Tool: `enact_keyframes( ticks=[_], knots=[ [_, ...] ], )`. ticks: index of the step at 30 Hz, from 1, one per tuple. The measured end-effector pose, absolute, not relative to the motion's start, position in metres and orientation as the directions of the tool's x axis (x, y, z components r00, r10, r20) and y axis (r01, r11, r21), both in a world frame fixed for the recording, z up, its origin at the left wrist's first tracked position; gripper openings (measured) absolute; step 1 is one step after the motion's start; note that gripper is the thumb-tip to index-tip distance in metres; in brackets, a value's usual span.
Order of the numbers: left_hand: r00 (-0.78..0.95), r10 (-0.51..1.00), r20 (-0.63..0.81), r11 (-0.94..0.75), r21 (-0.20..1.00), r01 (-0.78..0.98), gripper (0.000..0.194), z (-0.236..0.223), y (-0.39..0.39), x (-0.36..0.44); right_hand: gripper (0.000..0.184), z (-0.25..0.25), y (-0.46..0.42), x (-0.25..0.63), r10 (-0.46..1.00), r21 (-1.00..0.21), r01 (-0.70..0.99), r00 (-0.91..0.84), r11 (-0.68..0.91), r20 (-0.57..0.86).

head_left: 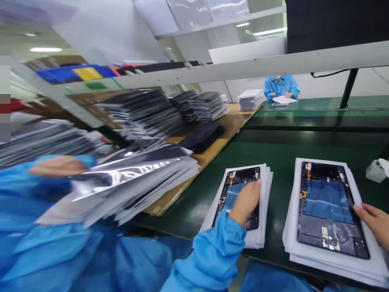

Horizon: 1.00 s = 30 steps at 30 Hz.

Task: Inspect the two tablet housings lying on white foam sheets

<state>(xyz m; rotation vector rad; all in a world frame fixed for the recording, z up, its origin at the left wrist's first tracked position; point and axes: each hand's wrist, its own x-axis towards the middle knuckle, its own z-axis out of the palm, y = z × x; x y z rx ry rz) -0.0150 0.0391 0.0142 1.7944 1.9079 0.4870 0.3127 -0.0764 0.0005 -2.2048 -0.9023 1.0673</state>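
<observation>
At the left of the frame, a stack of silver bags (136,182) is held by a co-worker's hand (57,166). Right of centre, a black panel (241,182) lying on white sheets (266,202) is covered by the left hand (246,202), its fingers together; clamping cannot be told. At the right, a second panel (326,211) on more sheets (306,255) is touched beside its edge by the right hand (375,225), fingers together. Both stacks lie on a green bench (282,150).

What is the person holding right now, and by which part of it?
The blurred left hand holds a fanned stack of silver foil bags by its near edge; the right hand lies on a black tablet panel, not gripping it.
</observation>
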Motion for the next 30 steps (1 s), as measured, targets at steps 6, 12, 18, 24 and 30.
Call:
enact_keyframes(
  ticks=[6, 12, 18, 24, 30],
  knots=[
    [0.284, 0.917, -0.281, -0.049, 0.626, 0.778, 0.041, 0.017, 0.02, 0.072, 0.039, 0.022, -0.068, 0.301, 0.782, -0.629, 0.471, 0.454, -0.618, -0.428],
    [0.248, 0.957, -0.151, -0.169, 0.404, 0.899, 0.039, 0.027, 0.008, 0.081, 0.034, 0.037, -0.078, 0.279, 0.836, -0.554, 0.632, 0.475, -0.542, -0.275],
    [0.204, 0.975, -0.084, -0.192, 0.132, 0.972, 0.04, 0.047, -0.007, 0.086, 0.032, 0.041, -0.084, 0.262, 0.837, -0.51, 0.678, 0.515, -0.529, -0.184],
    [0.196, 0.98, 0.025, -0.195, 0.285, 0.939, 0.035, 0.055, -0.009, 0.088, 0.035, 0.048, -0.091, 0.257, 0.817, -0.54, 0.657, 0.567, -0.526, -0.106],
    [-0.13, 0.991, -0.008, 0.067, 0.886, 0.459, 0.039, 0.056, -0.005, 0.082, 0.035, 0.055, -0.115, 0.234, 0.72, -0.781, 0.466, 0.693, -0.416, 0.03]
  ],
)
